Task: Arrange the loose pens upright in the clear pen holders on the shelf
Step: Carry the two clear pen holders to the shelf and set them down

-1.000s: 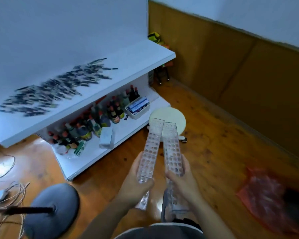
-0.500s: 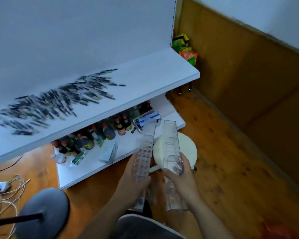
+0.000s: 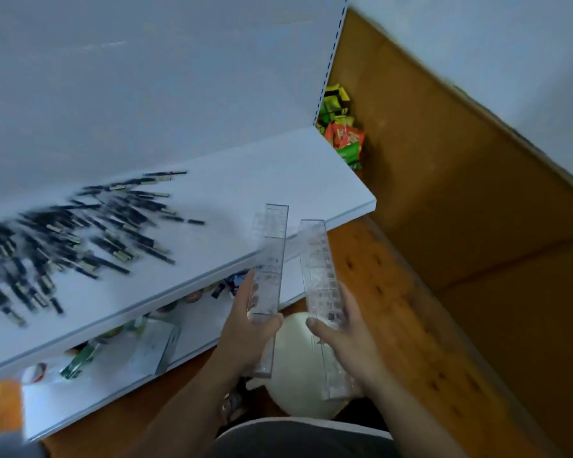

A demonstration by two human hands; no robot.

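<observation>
Head view: both hands full at the shelf [image 3: 295, 180].
Left hand [image 3: 245, 328] grips the left pen holder [image 3: 270, 259], right hand [image 3: 344, 338] grips the right pen holder [image 3: 318, 269], tips reaching the shelf's front edge; loose pens [image 3: 80, 233] lie flat, scattered across it.

Wall [image 3: 526, 44]: white above, brown panelling [image 3: 477, 176] below.
Floor [image 3: 394, 292]: knotty orange-brown boards.
Shelf [image 3: 278, 180]: white, with a tall white back panel [image 3: 146, 77].
Lower shelf [image 3: 90, 404]: white (contents blurred).
Stool [image 3: 295, 368]: round, cream, beside the lower shelf.
Corner: bright packets [image 3: 343, 140] past the shelf's end.
</observation>
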